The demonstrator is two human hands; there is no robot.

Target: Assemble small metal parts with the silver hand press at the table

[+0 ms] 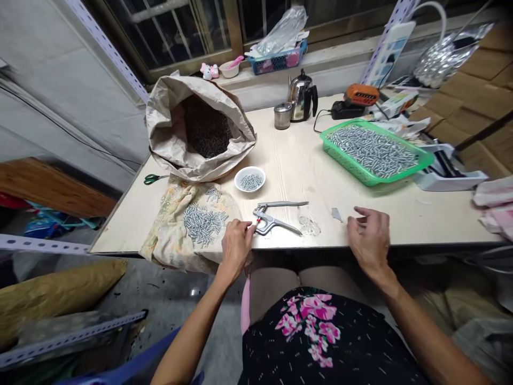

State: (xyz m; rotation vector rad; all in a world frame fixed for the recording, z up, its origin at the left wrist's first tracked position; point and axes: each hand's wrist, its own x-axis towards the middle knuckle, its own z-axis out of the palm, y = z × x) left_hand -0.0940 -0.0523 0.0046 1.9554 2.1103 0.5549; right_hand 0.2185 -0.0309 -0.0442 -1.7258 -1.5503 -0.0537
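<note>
On the table's front edge lies a pair of silver hand pliers (276, 221), its handles spread toward the right and a small red spot near its head. My left hand (236, 241) is beside that head, thumb and fingers pinched together; what they hold, if anything, is too small to name. Just left of it, a heap of small silver metal pins (203, 222) rests on a patterned cloth (160, 243). My right hand (371, 238) hovers at the table edge, loosely curled with thumb and fingers apart and nothing visible in them. Near it lies a small grey scrap (336, 214).
A white bowl (250, 190) of similar pins sits behind the pliers. Farther back stand a large paper sack (160, 123) of dark pieces, a kettle (300, 96) and a metal canister (282, 116). At right are a full green basket (348, 167) and a crumpled clear plastic piece (309, 225).
</note>
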